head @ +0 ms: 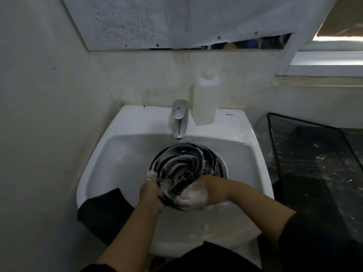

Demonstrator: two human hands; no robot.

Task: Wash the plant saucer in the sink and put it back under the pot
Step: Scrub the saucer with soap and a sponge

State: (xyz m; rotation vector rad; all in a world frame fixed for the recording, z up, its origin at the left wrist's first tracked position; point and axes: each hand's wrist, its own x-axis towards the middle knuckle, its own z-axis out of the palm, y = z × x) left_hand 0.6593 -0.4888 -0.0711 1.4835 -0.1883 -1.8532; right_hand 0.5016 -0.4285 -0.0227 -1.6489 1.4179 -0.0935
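The black round plant saucer (186, 165) is tilted inside the white sink (121, 154), under the chrome faucet (179, 118), and is streaked with white soap foam. My left hand (150, 190) grips the saucer's near left rim, thumb over the edge. My right hand (193, 195), covered in suds, presses on the saucer's near inner side; its fingers are hidden by foam. No pot is in view.
A white plastic bottle (206, 99) stands on the sink's back ledge, right of the faucet. A black wire bin lined with clear plastic (314, 165) stands to the right. Walls close in at left and behind. A dark cloth (102, 211) lies over the sink's left front rim.
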